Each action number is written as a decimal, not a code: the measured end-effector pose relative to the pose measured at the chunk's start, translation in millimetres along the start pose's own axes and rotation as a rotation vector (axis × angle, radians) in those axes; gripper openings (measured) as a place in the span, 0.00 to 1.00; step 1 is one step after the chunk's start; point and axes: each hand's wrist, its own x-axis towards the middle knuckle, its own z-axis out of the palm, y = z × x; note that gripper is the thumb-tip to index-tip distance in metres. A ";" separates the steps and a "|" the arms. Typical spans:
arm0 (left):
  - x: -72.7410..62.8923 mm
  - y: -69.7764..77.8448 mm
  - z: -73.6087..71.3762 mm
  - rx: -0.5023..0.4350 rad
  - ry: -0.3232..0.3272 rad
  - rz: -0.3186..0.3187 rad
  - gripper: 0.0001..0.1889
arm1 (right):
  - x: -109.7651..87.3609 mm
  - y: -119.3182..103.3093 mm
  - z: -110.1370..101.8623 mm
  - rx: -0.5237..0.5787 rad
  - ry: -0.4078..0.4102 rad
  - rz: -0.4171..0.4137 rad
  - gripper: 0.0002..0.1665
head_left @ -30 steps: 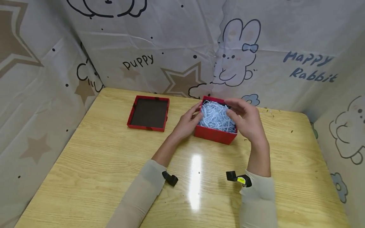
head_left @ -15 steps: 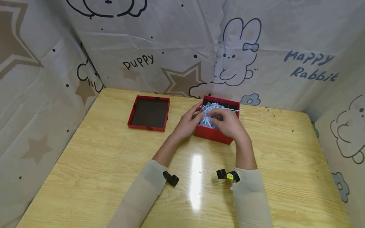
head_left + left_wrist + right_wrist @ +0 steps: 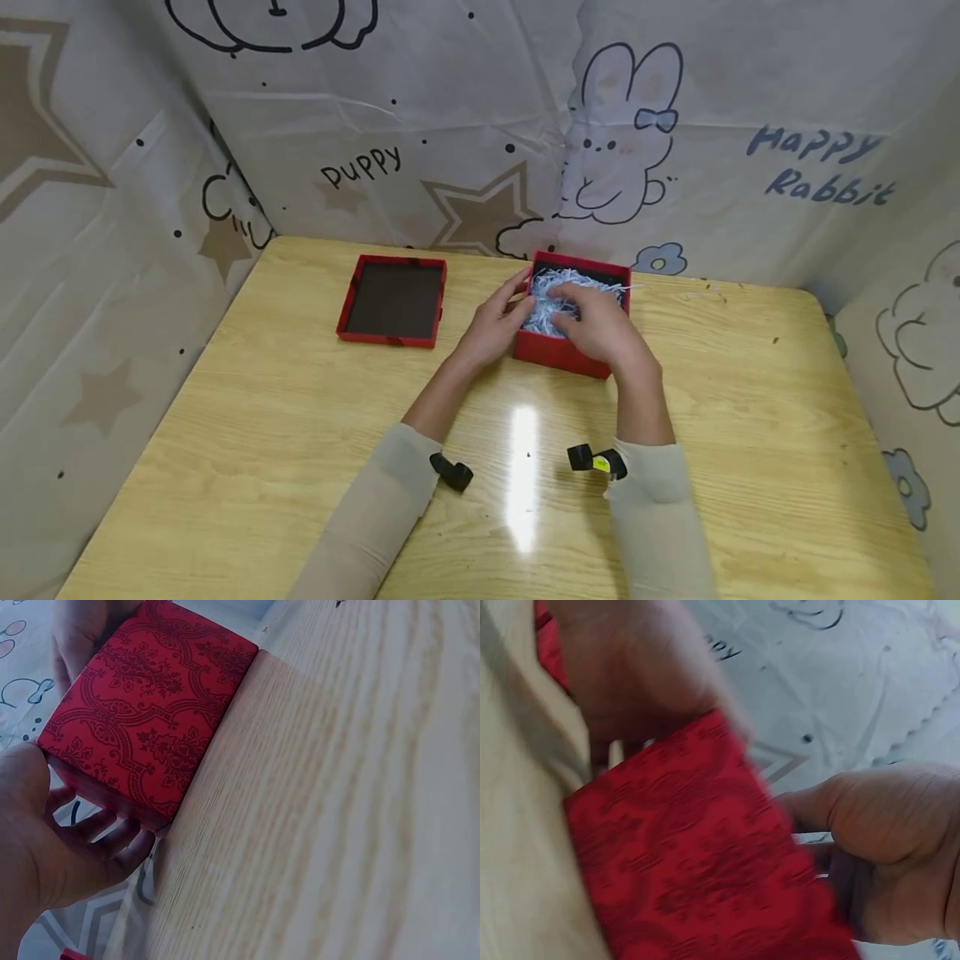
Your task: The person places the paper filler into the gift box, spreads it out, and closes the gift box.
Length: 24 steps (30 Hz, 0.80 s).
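A red box point(image 3: 562, 354) with a dark damask pattern stands on the table, its top uncovered. Pale blue shredded paper point(image 3: 546, 315) fills it, with a few strands poking over the right rim. My left hand point(image 3: 491, 327) holds the box's left side, thumb at the rim and fingers along the outer wall, as the left wrist view shows. From above, my right hand point(image 3: 600, 327) reaches into the box, thumb and fingers curled about the shredded paper. Its fingertips are partly hidden inside. In the right wrist view the box's patterned wall point(image 3: 712, 870) covers the fingertips.
A red lid point(image 3: 386, 341) with a dark inside lies upturned on the wooden table point(image 3: 300, 442), left of the box. Tiny scraps point(image 3: 708, 287) lie near the back edge on the right. A printed cloth point(image 3: 450, 108) hangs close behind the table.
My right hand has moved left from the box's right rim into the shredded paper. The paper has shifted leftward, baring the dark lining at the back. My left hand keeps its place.
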 end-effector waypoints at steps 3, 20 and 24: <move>0.0 0.6 -0.6 0.000 0.001 -0.013 0.30 | -9.6 -10.5 -9.0 -0.006 0.066 -0.007 0.27; -0.5 -0.2 -0.5 0.003 -0.010 0.018 0.32 | -17.0 7.5 -31.5 0.148 0.377 0.010 0.33; -1.2 -1.2 -0.8 -0.003 -0.010 0.007 0.31 | -5.4 13.1 -22.8 0.132 0.303 0.027 0.36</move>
